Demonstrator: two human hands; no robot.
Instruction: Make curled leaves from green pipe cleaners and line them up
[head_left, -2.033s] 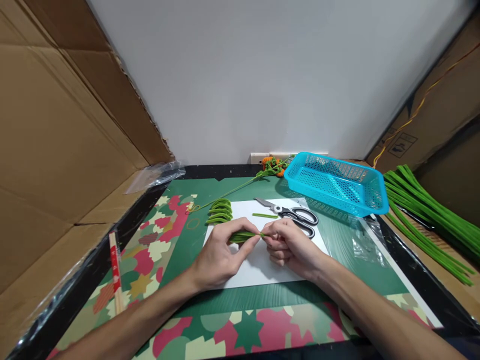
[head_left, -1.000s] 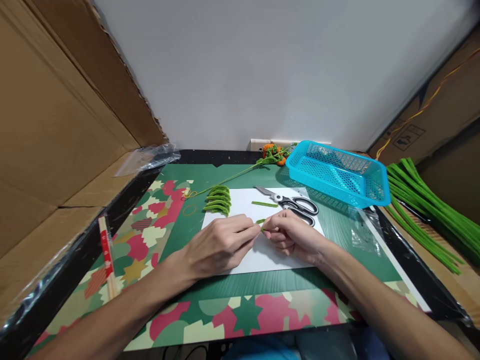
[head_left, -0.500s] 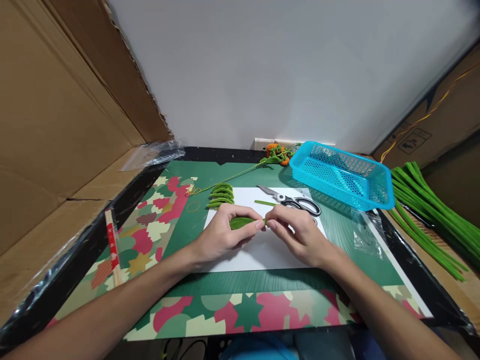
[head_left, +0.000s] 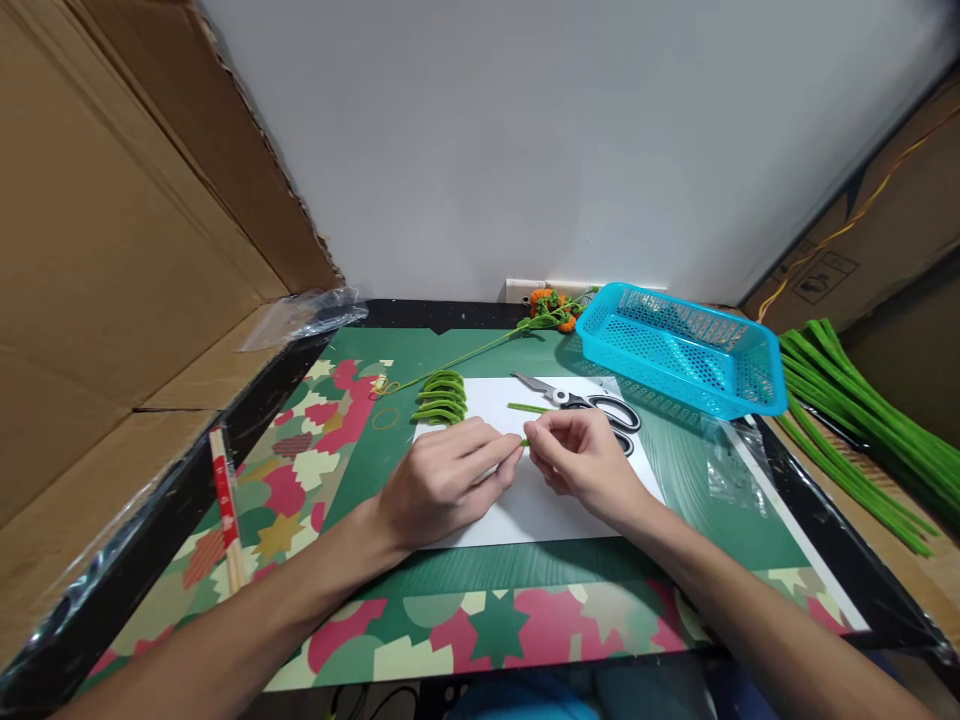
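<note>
My left hand (head_left: 454,480) has thumb and fingers pinched together just left of my right hand (head_left: 581,460), whose thumb and forefinger are pinched too, near the middle of the frame. Between the two sets of fingertips shows a small bit of a fuzzy green piece (head_left: 525,442); I have it gripped from both sides, and my left fingers hide the remainder. Both hands are over a white sheet (head_left: 517,515). Just above my fingertips lies a short green strip (head_left: 525,407), its right end beside the scissors (head_left: 576,401), which lie with blades toward the left and handles partly behind my right hand. Above my left hand, at the sheet's left edge, sits a stack of curved green pieces (head_left: 441,398), and left of that a thin yellowish ring (head_left: 385,419) on the green mat (head_left: 420,350). A long-stemmed flower (head_left: 544,298) with orange blooms slants across the mat toward the upper centre, its head near the blue basket (head_left: 660,385) at upper right. At the right edge is a bundle of long green stems (head_left: 870,410); at lower left, sticks in a red wrapper (head_left: 227,510); at left, above centre, a clear plastic bag (head_left: 307,318) by the cardboard (head_left: 120,240)
</note>
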